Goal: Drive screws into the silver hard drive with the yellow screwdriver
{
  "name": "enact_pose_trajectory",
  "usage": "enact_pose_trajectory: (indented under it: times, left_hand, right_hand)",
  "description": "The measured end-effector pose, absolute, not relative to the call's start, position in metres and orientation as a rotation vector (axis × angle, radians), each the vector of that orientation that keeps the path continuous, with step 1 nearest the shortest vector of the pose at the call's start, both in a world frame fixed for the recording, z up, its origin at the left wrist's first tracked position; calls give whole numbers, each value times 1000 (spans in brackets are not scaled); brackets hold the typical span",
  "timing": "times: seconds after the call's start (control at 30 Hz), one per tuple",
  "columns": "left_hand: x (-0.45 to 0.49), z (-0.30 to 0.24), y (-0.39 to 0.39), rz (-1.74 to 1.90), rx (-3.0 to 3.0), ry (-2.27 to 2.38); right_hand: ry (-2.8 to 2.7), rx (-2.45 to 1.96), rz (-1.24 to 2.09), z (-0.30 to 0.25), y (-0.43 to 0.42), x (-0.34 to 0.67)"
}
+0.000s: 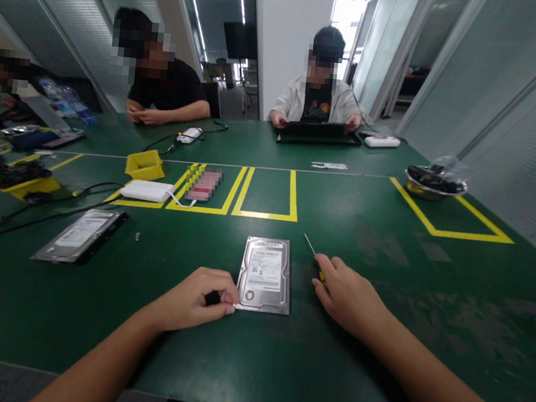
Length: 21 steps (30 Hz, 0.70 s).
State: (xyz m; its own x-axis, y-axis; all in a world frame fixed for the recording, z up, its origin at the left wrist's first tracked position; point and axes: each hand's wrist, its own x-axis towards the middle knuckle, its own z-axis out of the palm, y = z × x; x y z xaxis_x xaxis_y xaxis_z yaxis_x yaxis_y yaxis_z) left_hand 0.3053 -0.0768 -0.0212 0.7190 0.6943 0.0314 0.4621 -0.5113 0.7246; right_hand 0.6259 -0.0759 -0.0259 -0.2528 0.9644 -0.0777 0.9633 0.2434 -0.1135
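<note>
A silver hard drive (265, 276) with a white label lies flat on the green table in front of me. At its lower left corner, the thumb and fingertips of my left hand (206, 299) are pinched together. A tiny bright spot shows at those fingertips, too small to name. To the right of the drive, my right hand (347, 294) is closed round a screwdriver (310, 244) with a yellow and black handle; its thin shaft points up and left, apart from the drive. A second hard drive (77, 235) lies at the left, with several small screws (137, 236) beside it.
Yellow tape marks the table (178, 344). Toward the left are a white power strip (148, 191), black cables and yellow bins (145, 165). A metal bowl (433, 184) stands at the right. Across the table sit other people, one holding a dark flat panel (319, 132).
</note>
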Motion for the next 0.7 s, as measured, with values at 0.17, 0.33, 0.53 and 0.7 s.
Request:
enact_pose_trajectory:
  times: [0.17,0.33,0.53,0.7]
  left_hand:
    - [305,-21,-77,394,2225,871]
    - [306,-19,-76,402,2249,848]
    - [306,-17,-77,420,2284,824]
    - [307,-18,-77,431,2293,829]
  right_hand:
    - [-2470,-1923,250,-23,-77,625]
    - [-2461,-1912,268,-18,-80,624]
    - [-2472,-1905,311,-15,-82,626]
    - [-2441,-1905,363,-14,-82,627]
